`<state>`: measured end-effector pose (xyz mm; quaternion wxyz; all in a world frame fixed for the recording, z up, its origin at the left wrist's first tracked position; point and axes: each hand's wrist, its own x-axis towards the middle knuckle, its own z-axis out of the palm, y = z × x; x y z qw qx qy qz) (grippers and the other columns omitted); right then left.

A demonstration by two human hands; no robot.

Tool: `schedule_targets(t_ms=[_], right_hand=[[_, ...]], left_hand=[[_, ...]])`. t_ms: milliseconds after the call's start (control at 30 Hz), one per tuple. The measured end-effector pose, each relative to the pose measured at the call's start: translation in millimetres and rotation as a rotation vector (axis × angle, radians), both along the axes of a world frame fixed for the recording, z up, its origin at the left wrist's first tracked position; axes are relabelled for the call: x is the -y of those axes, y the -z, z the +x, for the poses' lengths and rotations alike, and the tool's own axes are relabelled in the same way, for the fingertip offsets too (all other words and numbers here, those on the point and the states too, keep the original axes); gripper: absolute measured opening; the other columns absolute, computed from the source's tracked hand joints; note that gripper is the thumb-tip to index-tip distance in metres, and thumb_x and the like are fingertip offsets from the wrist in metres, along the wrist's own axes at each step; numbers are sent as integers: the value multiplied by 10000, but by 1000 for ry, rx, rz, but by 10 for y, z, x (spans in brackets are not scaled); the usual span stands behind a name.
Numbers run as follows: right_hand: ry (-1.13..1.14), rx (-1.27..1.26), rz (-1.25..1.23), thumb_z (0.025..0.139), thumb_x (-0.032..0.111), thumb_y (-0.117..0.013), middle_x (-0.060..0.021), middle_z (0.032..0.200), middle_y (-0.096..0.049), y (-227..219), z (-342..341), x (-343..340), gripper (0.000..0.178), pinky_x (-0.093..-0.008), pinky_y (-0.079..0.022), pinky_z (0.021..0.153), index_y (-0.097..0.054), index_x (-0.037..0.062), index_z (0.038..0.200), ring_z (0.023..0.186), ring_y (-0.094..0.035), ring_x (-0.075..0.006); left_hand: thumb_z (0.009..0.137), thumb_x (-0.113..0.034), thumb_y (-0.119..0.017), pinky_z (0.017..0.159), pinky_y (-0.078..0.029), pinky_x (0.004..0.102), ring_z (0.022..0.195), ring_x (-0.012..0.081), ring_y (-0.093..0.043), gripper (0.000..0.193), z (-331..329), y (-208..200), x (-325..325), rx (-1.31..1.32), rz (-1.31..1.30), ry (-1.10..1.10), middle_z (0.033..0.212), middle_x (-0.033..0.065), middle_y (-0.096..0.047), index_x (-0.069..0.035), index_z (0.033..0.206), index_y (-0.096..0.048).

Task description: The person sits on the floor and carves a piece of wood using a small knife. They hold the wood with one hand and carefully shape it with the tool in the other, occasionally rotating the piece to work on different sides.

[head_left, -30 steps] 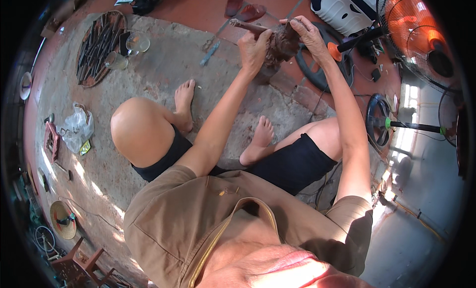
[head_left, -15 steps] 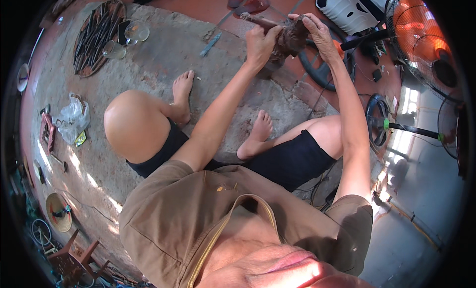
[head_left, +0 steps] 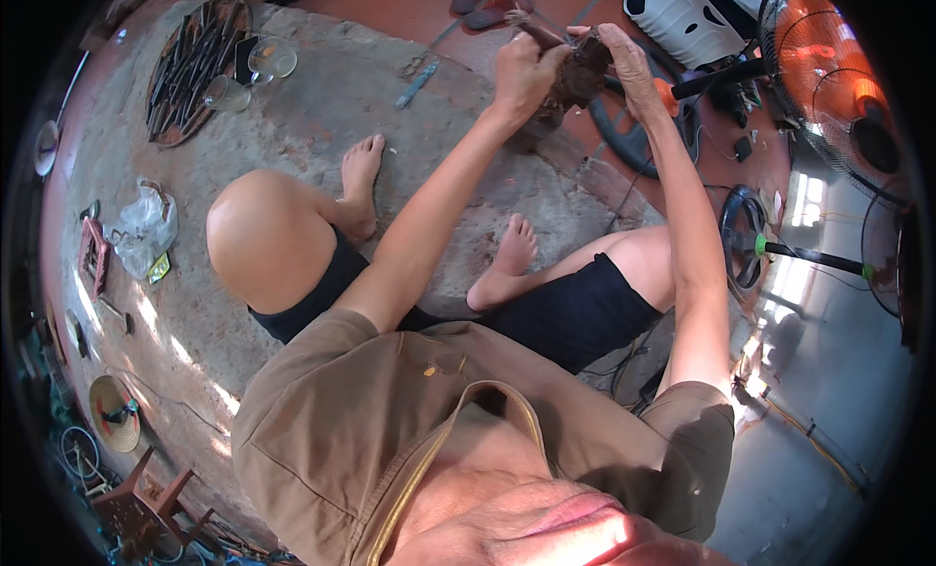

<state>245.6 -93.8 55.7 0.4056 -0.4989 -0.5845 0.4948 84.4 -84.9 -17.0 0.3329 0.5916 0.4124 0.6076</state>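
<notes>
Beyond my feet, at the top of the view, I hold a dark brown, rough, carved-looking piece [head_left: 582, 71], apparently wood. My right hand [head_left: 632, 67] is closed round its right side, with the thumb on top. My left hand [head_left: 526, 77] is closed at its left, fingers wrapped round a brown stick-like piece [head_left: 523, 21] whose ragged end sticks out above the fist. Whether the two pieces are joined is hidden by my fingers. Underneath is a dark brown block [head_left: 542, 127] at the edge of the grey slab [head_left: 448, 166].
On the slab's far left lies a woven tray [head_left: 200, 127] of dark slender tools, with two clear cups [head_left: 273, 57] beside it. A blue-grey strip [head_left: 417, 84] lies nearer my left hand. An orange standing fan [head_left: 829, 69] stands right. A plastic bag [head_left: 144, 225] and straw hat [head_left: 115, 413] lie left.
My left hand has shifted slightly right, and the ragged end of the stick-like piece has swung from pointing left to pointing up. My right hand has moved slightly with the carved-looking piece.
</notes>
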Motion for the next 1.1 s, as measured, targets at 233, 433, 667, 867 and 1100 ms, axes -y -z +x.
schedule_targets(t_ms=[233,433,667,867,1100], right_hand=[[-16,45,18,938,543,-485,-40,1066,-638,-1,72,6,541,-299,-474,904,-643,81,1171,983,-592,-110],[-25,91,49,944,546,-461,-48,1084,-636,23,93,-38,555,-315,-476,906,-633,78,1190,1004,-594,-116],[18,19,-1,936,467,-544,1,1026,-651,22,84,-59,435,-254,-444,890,-693,79,1064,934,-571,-75],[5,62,27,939,476,-511,-10,1081,-651,19,55,-30,436,-289,-419,957,-681,102,1086,1007,-575,-103],[-19,69,14,941,505,-483,-25,1131,-636,13,138,-45,477,-311,-461,936,-655,107,1140,1022,-587,-115]], left_hand=[[794,-168,-727,608,-491,372,654,309,-658,188,50,221,184,-235,160,-99,737,178,-667,9,849,-691],[761,-178,-730,685,-475,453,778,354,-626,195,-50,46,110,59,-55,50,775,191,-642,3,797,-668],[797,-178,-728,571,-466,383,623,300,-632,195,73,223,133,-301,320,-215,679,164,-633,9,788,-673],[794,-155,-717,607,-498,343,640,240,-680,188,-110,51,231,49,-81,-51,713,159,-694,26,842,-704],[765,-175,-735,759,-349,389,783,272,-567,133,70,121,82,-6,93,-45,755,95,-646,-47,757,-697]])
